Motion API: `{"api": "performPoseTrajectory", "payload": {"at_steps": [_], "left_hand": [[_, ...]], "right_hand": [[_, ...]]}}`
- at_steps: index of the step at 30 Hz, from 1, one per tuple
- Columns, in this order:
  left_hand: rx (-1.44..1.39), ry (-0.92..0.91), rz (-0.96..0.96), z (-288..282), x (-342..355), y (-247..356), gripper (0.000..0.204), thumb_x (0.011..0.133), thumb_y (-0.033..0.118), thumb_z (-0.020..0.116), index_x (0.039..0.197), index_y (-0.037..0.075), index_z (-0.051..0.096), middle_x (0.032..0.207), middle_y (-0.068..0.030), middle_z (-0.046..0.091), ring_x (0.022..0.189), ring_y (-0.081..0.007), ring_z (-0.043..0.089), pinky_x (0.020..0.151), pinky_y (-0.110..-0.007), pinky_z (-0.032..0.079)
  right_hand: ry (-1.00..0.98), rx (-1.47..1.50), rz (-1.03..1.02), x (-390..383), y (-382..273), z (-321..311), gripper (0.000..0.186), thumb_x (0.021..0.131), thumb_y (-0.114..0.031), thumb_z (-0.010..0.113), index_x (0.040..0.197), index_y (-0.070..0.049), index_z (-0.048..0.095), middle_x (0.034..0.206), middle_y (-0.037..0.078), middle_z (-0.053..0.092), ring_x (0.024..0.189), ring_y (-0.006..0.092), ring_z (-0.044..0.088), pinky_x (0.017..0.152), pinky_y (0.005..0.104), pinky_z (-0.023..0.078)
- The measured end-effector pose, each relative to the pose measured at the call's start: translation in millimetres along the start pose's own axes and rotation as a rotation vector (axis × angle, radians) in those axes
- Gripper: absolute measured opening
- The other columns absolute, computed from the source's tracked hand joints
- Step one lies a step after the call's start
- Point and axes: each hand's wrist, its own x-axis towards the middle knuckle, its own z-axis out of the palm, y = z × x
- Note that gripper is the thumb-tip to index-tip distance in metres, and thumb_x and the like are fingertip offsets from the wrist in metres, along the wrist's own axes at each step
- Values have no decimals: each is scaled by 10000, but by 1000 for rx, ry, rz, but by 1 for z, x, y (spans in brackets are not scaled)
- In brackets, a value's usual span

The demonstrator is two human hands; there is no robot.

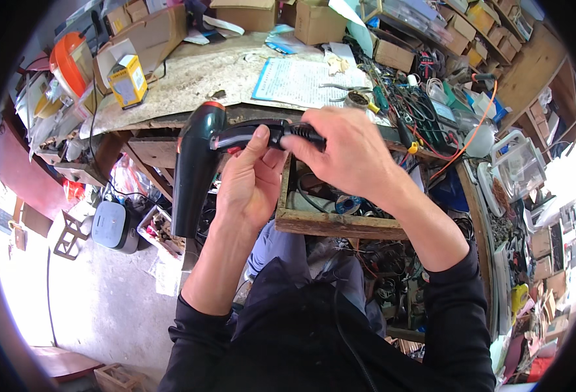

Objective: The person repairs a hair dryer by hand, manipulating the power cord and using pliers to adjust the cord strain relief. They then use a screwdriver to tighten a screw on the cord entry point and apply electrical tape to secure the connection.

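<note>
A black hair dryer (195, 173) with an orange-red ring at its rear end is held up before the bench edge, its barrel hanging downward on the left. My left hand (252, 183) is closed round its handle (242, 135) from below, the thumb lying along the near side. At the handle's right end, my right hand (350, 151) grips the ribbed black cord sleeve (309, 132) with thumb and fingers. The right hand is slightly blurred, and its fingertips are partly hidden behind the hand itself.
Below my hands a wooden drawer (340, 224) stands pulled out, holding wire and small parts. A written sheet (294, 81), pliers (343, 87) and a round tin (358, 100) lie on the workbench (190, 78). Tools and an orange cord (474, 134) crowd the right; a yellow box (128, 81) stands left.
</note>
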Motion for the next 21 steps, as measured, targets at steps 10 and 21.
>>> {"api": "performPoseTrajectory", "payload": {"at_steps": [10,21], "left_hand": [[-37,31,-85,16,-10,4,194,1057,169,628,1131,-10,641,930,-104,727,949,-227,740,959,-367,586],[197,-144,-240,24,-46,8,336,1064,283,626,1167,-37,644,1128,-182,729,1032,-273,738,940,-425,593]], "right_hand": [[1,-66,-197,20,-10,-16,291,735,-207,805,948,-34,709,847,123,713,824,368,712,708,467,570],[-253,-211,-294,49,-16,-44,258,675,-232,781,756,-18,663,704,167,662,711,402,675,647,477,545]]}}
